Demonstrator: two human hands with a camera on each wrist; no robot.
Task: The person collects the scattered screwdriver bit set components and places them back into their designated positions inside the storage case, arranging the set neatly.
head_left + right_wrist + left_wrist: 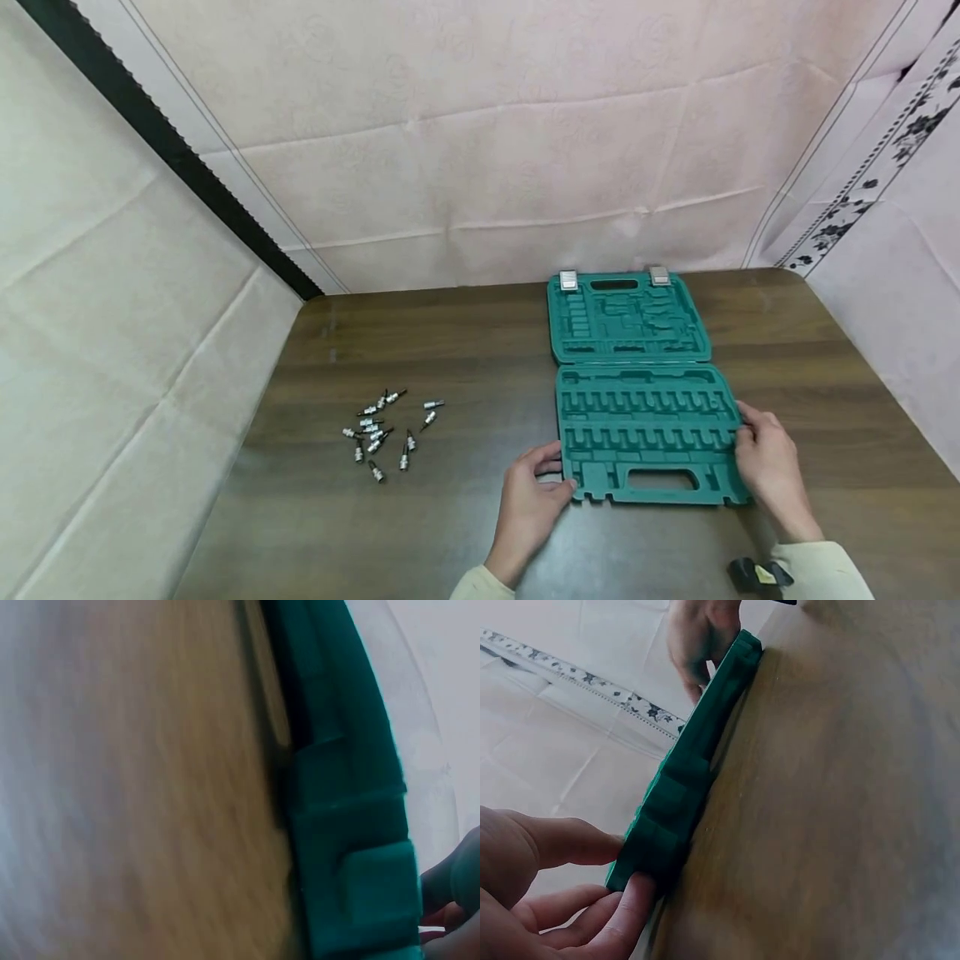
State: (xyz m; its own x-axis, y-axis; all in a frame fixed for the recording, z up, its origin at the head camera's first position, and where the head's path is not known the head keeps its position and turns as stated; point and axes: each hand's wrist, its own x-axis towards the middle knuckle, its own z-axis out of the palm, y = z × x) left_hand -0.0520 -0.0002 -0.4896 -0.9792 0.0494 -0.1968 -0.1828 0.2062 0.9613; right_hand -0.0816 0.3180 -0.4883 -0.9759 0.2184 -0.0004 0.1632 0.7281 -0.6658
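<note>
Nearest: pale sleeves (821, 571) at both wrists, a black device (742, 575) at the right cuff. Left hand (528, 504) at the near left corner of an open green case (633, 422), thumb above, fingers pinching the edge. Right hand (772, 458) on the case's right side, fingers bent against that edge, gripping it. Case lies right of centre on the table (465, 542), handle (660, 497) toward the person, lid folded out beyond, two silvery clasps (567, 280) at its far rim. Cannot tell whether the near edge sits flat or slightly raised.

Table: brown wood grain, bands running crosswise, dull sheen over the near and middle part; far right corner rounded. Well left of the case, a loose scatter of small silver-and-black bits (404, 461), some touching, some apart.

Beyond: hung cloth on three sides. Left cloth (112, 358) off-white, creased; a black strip (172, 150) with one jagged edge slants down to the far left corner of the table. Back cloth (480, 167) pinkish, long crosswise folds, just behind the far edge. Right cloth (900, 258) whitish, crossed by a dark floral band (870, 183).
</note>
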